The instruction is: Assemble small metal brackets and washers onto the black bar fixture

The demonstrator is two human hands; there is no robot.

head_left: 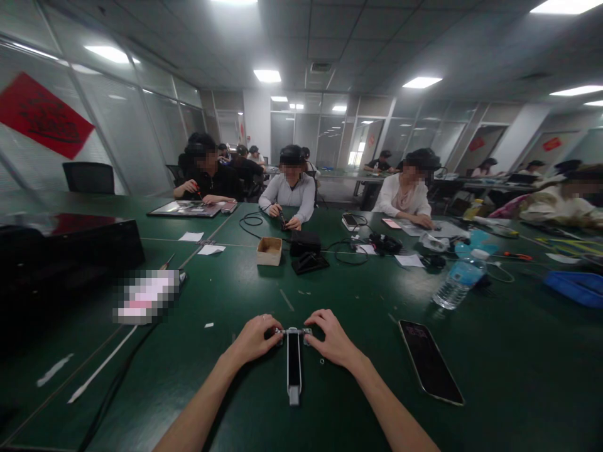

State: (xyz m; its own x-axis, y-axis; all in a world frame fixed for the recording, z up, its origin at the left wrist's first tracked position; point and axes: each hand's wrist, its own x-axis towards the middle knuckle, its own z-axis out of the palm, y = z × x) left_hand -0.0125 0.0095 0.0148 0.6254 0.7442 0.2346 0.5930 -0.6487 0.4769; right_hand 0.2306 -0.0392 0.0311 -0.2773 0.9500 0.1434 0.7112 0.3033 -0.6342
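In the head view, a long, narrow T-shaped device (294, 361) lies on the green table in front of me. It has a black middle, a pale frame and a thin crossbar at its far end. My left hand (259, 336) pinches a small metal piece (279, 337) at the crossbar's left end between thumb and fingers. At the right end, my right hand (330, 336) grips a matching metal piece (308, 337) the same way. Fingers partly hide both pieces. A tiny ring (322, 361) rests on the table just below my right hand.
A phone (431, 361) lies to the right, with a water bottle (461, 279) beyond it. Ahead are a small open box (269, 252), a black case (305, 243) and cables. A blue tray (577, 289) stands far right. Several people sit across the table.
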